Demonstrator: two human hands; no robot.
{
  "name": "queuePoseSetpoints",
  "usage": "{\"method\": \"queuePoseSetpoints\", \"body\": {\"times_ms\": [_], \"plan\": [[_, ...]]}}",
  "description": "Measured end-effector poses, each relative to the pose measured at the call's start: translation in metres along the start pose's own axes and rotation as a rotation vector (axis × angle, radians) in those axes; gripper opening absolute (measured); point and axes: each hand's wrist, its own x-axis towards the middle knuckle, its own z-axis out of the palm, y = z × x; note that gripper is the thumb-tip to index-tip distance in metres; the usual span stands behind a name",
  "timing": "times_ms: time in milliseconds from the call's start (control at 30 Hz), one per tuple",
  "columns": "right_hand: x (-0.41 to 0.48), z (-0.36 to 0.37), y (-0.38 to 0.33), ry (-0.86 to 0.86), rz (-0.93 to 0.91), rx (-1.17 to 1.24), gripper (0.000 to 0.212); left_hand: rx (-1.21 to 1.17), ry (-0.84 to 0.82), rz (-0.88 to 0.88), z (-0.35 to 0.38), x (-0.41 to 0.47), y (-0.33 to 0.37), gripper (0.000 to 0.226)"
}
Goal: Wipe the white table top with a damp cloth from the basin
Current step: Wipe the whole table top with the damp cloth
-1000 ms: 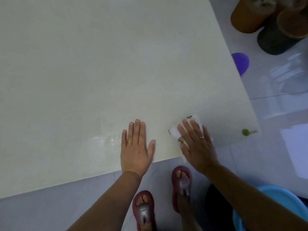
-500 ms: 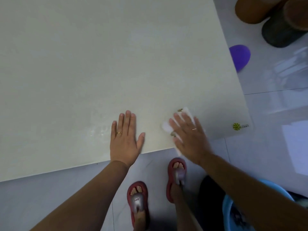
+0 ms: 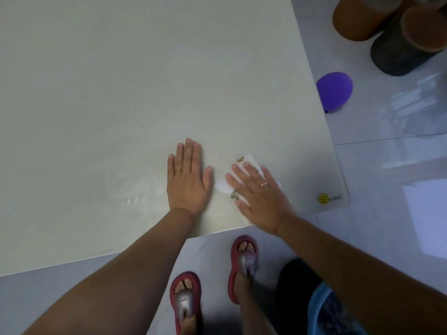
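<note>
The white table top (image 3: 135, 88) fills most of the head view. A white cloth (image 3: 251, 164) with small green-yellow marks lies near the table's front right corner. My right hand (image 3: 258, 197) presses flat on the cloth, fingers spread, and hides most of it. Flat on the bare table just left of the cloth rests my left hand (image 3: 188, 180), fingers together, holding nothing. A wet smear (image 3: 135, 197) shines on the table left of that hand. The blue basin (image 3: 324, 310) shows at the bottom right on the floor, partly hidden by my right arm.
A small gold sticker (image 3: 324, 199) marks the table's front right corner. On the tiled floor lie a purple balloon (image 3: 335, 91) and, at the top right, brown and dark round stools (image 3: 406, 37). My feet in red sandals (image 3: 243, 267) stand below the table edge.
The view has shifted so that both hands sit further in from the table's front edge. My right hand with the cloth has slid a little leftward, closer to my left hand.
</note>
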Motion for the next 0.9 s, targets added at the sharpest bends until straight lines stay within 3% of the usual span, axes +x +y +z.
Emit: {"method": "queuePoseSetpoints", "body": {"times_ms": [100, 167, 233, 333, 467, 533, 600, 667, 733, 833, 900], "plan": [[0.015, -0.005, 0.046, 0.003, 0.347, 0.068, 0.058, 0.029, -0.013, -0.008, 0.006, 0.003, -0.004, 0.066], [0.034, -0.004, 0.040, 0.034, 0.643, 0.117, 0.059, 0.024, -0.005, -0.014, 0.007, 0.003, -0.003, 0.065], [0.055, -0.004, 0.012, 0.039, 0.777, 0.158, 0.060, 0.022, -0.010, -0.017, 0.007, 0.003, -0.002, 0.065], [0.075, -0.006, -0.021, 0.019, 0.531, 0.142, 0.062, 0.041, -0.022, -0.008, 0.004, 0.004, -0.003, 0.065], [0.078, -0.009, 0.025, 0.027, 0.096, 0.092, 0.059, 0.026, -0.035, -0.009, 0.002, 0.003, -0.002, 0.065], [0.086, -0.011, 0.061, 0.023, 0.160, 0.042, 0.059, 0.028, -0.044, -0.018, 0.001, 0.004, -0.003, 0.065], [0.104, -0.016, 0.081, 0.023, 0.427, 0.059, 0.059, 0.032, -0.048, -0.021, 0.002, 0.003, -0.003, 0.065], [0.123, -0.018, 0.072, 0.050, 0.698, 0.124, 0.059, 0.028, -0.051, -0.022, 0.002, 0.004, -0.003, 0.065], [0.137, -0.021, 0.040, 0.057, 0.787, 0.199, 0.060, 0.024, -0.051, -0.023, 0.002, 0.004, -0.003, 0.065], [0.137, -0.017, -0.008, 0.010, 0.454, 0.169, 0.062, 0.039, -0.051, -0.013, 0.002, 0.003, -0.004, 0.065], [0.134, -0.018, -0.003, -0.002, 0.200, 0.153, 0.061, 0.030, -0.046, -0.006, 0.003, 0.003, -0.005, 0.065]]}}
